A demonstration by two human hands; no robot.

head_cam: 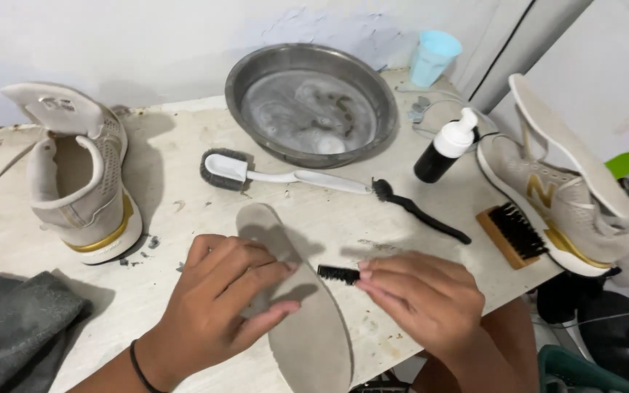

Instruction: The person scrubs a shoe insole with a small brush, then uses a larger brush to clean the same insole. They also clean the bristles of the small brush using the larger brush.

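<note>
A grey insole (307, 320) lies flat on the white table (176, 182), pointing away from me. My left hand (220, 306) presses on its left side, fingers spread over it. My right hand (420, 295) pinches a small black-bristled brush (338, 274), whose bristles stick out toward the insole's right edge. A beige and gold sneaker (81, 175) stands at the left with its tongue pulled up.
A metal basin (311, 102) with soapy water sits at the back. In front lie a white brush (271, 173) and a thin black brush (420, 211). At the right: a black pump bottle (445, 149), wooden brush (512, 234), second sneaker (558, 204), blue cup (433, 57). A grey cloth (16, 327) lies front left.
</note>
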